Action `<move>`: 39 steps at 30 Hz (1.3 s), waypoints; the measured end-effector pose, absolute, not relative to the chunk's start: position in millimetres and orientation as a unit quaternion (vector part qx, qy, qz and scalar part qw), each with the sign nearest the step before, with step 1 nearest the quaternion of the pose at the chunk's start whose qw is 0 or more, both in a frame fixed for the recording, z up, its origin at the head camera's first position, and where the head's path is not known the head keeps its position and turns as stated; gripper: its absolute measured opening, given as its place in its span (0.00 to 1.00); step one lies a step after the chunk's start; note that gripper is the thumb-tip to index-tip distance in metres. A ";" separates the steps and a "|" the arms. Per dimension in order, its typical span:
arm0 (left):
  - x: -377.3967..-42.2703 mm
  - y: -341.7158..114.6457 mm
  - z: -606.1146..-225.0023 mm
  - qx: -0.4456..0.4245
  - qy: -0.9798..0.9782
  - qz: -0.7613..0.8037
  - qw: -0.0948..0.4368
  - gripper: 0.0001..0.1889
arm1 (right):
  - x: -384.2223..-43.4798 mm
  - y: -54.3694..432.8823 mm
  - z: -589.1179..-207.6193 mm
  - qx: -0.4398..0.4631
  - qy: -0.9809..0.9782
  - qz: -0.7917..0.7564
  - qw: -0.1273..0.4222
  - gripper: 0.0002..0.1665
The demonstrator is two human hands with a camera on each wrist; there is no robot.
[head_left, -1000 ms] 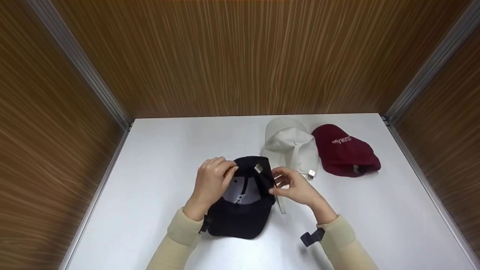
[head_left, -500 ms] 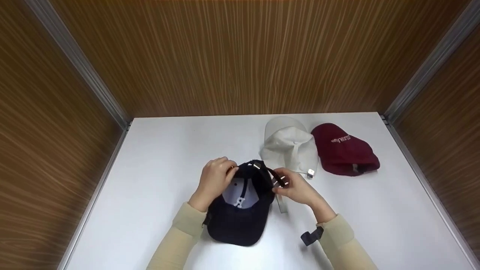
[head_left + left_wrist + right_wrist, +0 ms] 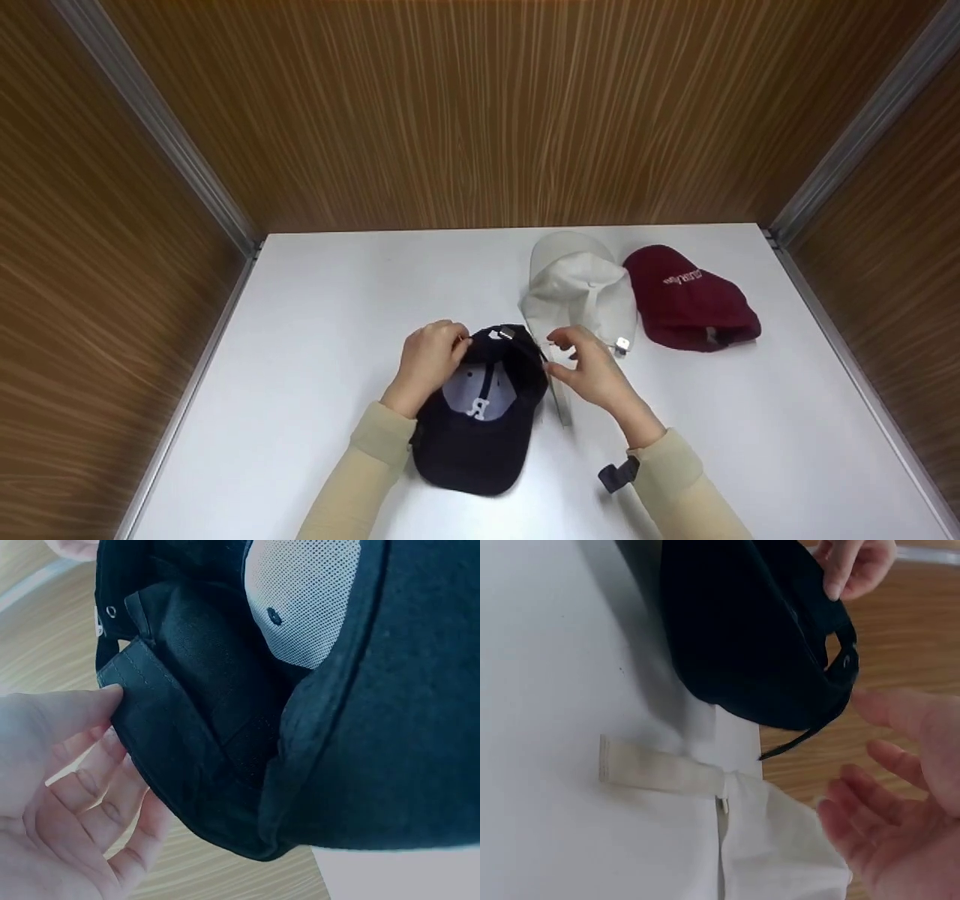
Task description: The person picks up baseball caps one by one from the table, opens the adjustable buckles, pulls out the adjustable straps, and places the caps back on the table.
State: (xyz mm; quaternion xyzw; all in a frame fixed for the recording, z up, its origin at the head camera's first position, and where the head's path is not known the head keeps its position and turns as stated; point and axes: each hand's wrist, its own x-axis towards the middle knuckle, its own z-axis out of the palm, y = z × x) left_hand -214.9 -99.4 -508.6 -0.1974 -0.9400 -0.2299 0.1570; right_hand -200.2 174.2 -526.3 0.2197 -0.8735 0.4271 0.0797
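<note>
Apparently soft and light, a dark navy baseball cap [image 3: 471,455] is held over the near-middle part of the white tabletop [image 3: 337,292], its brim toward the person and its hollow side facing up; whether the brim touches the surface cannot be told. The left hand [image 3: 427,364] pinches the cap's back band [image 3: 150,714] between thumb and fingers, beside the rear opening. The right hand [image 3: 592,376] is partly open, thumb and forefinger apart, apparently gripping nothing; its thumb is close to the other side of the band, though contact is unclear.

The cloth crown would likely sag and fold easily, while the brim looks stiffer and should keep its curve. Nothing here seems fragile or slippery. The thin closure strap [image 3: 791,744] probably bends freely, so a pinch near its end, with the band steadied beside the metal buckle [image 3: 507,333], seems the surest hold.

No box or basket shows; the cap's own crown is the nearest thing to a container, revealing a pale mesh panel [image 3: 307,592] and white letter-shaped stitching [image 3: 478,409]. Beyond lie an off-white baseball cap [image 3: 581,292], its loose strap [image 3: 660,769] trailing on the tabletop, and, just beside it, a maroon baseball cap [image 3: 686,307] with pale lettering.
</note>
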 end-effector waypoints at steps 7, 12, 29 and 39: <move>-214.2 -100.5 -513.7 -0.206 -0.941 -0.221 0.151 0.04 | -197.0 161.7 -526.0 0.247 -0.878 0.404 0.067 0.08; -212.6 -101.0 -517.5 -0.214 -0.943 -0.217 0.130 0.03 | -198.8 155.3 -528.2 0.210 -0.915 0.334 0.080 0.10; -209.7 -88.7 -521.6 -0.245 -0.944 -0.196 0.098 0.03 | -221.0 148.9 -526.6 0.150 -0.937 0.270 0.163 0.09; -209.3 -85.7 -525.2 -0.260 -0.935 -0.206 0.124 0.02 | -221.0 145.4 -529.2 0.156 -0.933 0.284 0.155 0.09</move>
